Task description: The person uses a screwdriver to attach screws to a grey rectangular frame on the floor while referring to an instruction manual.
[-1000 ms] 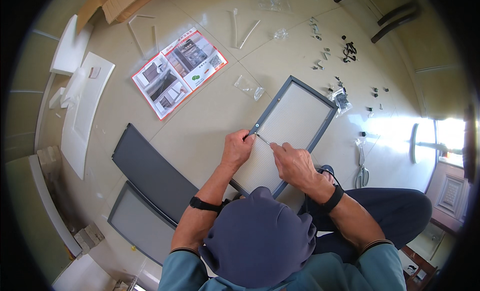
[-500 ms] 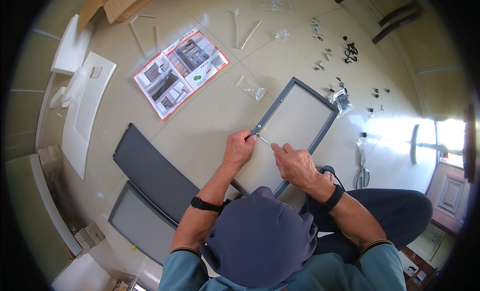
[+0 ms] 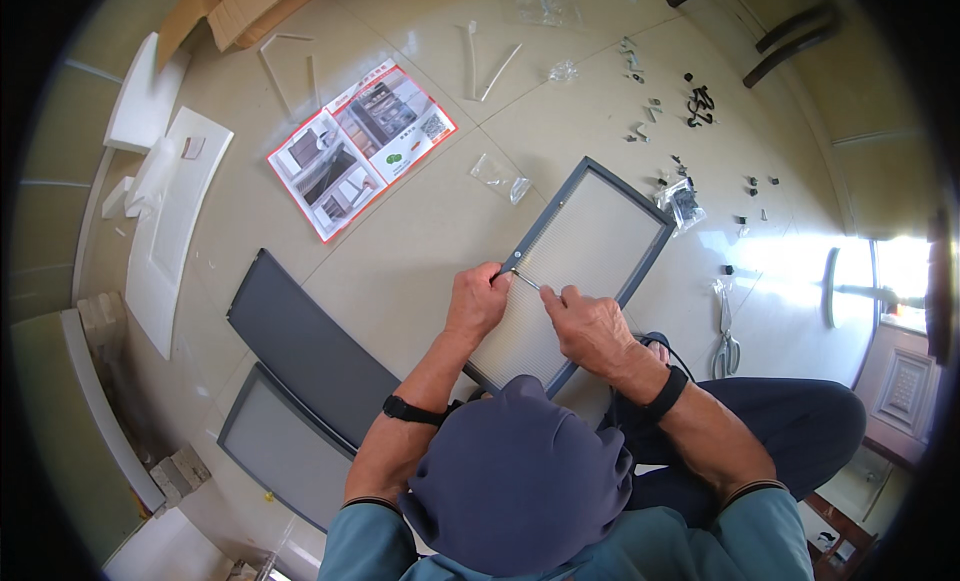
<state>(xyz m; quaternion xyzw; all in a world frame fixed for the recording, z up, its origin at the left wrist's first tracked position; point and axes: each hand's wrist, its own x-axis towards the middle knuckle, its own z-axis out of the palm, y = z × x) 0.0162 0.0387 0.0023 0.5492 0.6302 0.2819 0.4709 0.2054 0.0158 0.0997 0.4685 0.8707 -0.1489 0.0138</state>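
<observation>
A grey-framed panel (image 3: 600, 243) with a pale mesh-like face lies slanted in front of me, its near end hidden by my head. My left hand (image 3: 476, 299) is closed round the left rail of the frame, thumb toward the inner edge. In my right hand (image 3: 590, 329) is a screwdriver (image 3: 527, 280); its thin metal shaft points left to the rail beside my left thumb. Its handle is mostly covered by my fingers, and the tip's exact contact is hard to make out. A small round fitting (image 3: 517, 254) sits on the rail just beyond my left hand.
Left of me lie a dark grey panel (image 3: 305, 331) and another framed panel (image 3: 285, 446). A printed leaflet (image 3: 362, 149), a plastic bag (image 3: 500, 176) and white foam (image 3: 180, 221) are farther off. To the right are scissors (image 3: 725, 343), a parts bag (image 3: 682, 203) and black hooks (image 3: 700, 106).
My right fingers have shifted very slightly around the screwdriver. The left hand and the framed panel stay nearly in place; the view has moved a little.
</observation>
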